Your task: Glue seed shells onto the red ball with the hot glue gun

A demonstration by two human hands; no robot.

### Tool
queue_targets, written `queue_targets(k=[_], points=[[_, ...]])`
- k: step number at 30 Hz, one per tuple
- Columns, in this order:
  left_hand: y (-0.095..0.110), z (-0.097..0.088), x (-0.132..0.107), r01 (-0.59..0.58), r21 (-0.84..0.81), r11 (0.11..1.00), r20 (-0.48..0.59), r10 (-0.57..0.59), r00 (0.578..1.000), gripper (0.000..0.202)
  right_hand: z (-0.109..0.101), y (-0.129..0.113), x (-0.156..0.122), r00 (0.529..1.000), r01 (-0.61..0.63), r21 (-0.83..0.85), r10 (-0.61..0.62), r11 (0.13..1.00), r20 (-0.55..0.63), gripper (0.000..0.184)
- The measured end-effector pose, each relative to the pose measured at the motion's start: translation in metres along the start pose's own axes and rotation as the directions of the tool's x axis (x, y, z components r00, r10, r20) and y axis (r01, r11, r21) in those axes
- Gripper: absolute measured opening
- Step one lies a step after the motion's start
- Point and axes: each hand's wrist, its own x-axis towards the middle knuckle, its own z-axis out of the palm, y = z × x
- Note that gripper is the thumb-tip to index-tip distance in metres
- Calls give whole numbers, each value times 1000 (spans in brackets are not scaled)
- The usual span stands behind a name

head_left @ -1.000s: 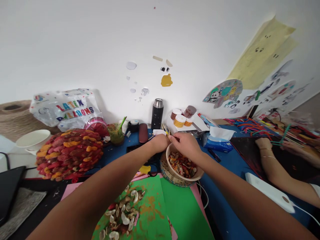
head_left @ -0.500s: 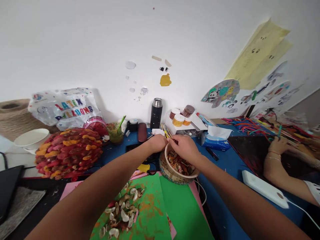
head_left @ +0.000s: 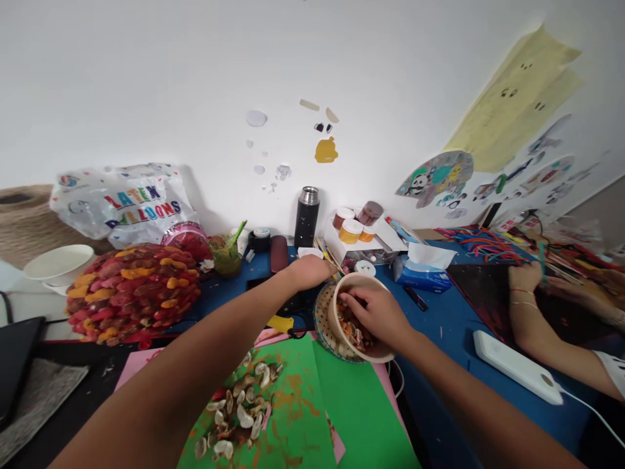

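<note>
We have our right hand (head_left: 378, 314) reaching down into a pale bowl (head_left: 334, 314), fingers bent inward over the coloured pieces (head_left: 359, 335) that lie inside. The fingertips are partly hidden, so we cannot tell whether they are pinched together on a piece or apart. The pieces lie directly below those fingers and on the near side of them, orange, red and brown ones mixed.

The bowl leans towards us over a woven basket (head_left: 325, 326), whose rim shows at the bowl's left. Our left hand (head_left: 312, 271) is just beyond the bowl's far left rim, near some thin sticks (head_left: 326, 251); its fingers are turned away from us, and we cannot tell what, if anything, they grip.

Left of the bowl, well apart from both hands, we see pale shells (head_left: 244, 415) scattered on a paint-smeared green sheet (head_left: 293, 436). A white lid (head_left: 364, 268) lies just beyond the bowl, with paint jars (head_left: 350, 231) farther back. A tissue box (head_left: 424, 273) stands to the right on the blue table (head_left: 454, 332). Farther right we see a co-worker's hand (head_left: 525, 277).
</note>
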Motion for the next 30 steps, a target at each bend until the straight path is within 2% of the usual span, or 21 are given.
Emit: queue_targets(k=[7, 13, 20, 25, 30], points=[[-2, -7, 5, 57, -10, 998, -17, -57, 998, 25, -7, 1, -19, 992, 124, 43, -125, 991, 31, 39], [-3, -10, 6, 86, -17, 996, -47, -87, 995, 26, -2, -8, -26, 982, 162, 127, -173, 978, 80, 34], [-7, -19, 12, 144, -79, 986, -113, -152, 982, 24, 0, -9, -31, 979, 190, 146, -199, 971, 53, 31], [-14, -28, 14, 209, -224, 952, -227, -260, 939, 22, -7, -15, -33, 970, 242, 135, -239, 961, -41, 35], [-22, -37, 9, 217, -423, 880, -347, -378, 858, 18, -10, -26, -33, 969, 233, 180, -211, 956, -132, 44]])
